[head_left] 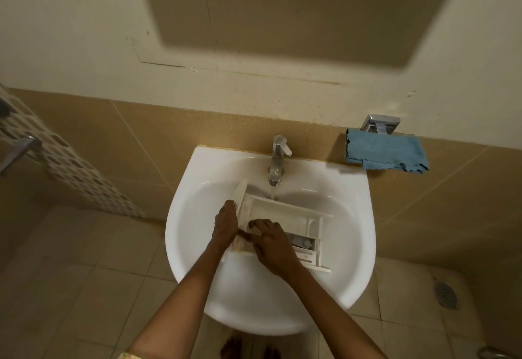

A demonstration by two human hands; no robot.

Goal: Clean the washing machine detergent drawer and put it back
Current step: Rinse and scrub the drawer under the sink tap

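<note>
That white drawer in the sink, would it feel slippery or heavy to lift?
Probably slippery: water from the tap runs onto the drawer. Likely stiff and light, being thin-walled hollow plastic. It may rock, since it rests in the curved sink.

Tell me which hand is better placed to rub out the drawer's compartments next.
Right, probably. The right hand has its fingers inside the detergent drawer, while the left hand holds its front panel, steadying it under the running tap in the sink.
</note>
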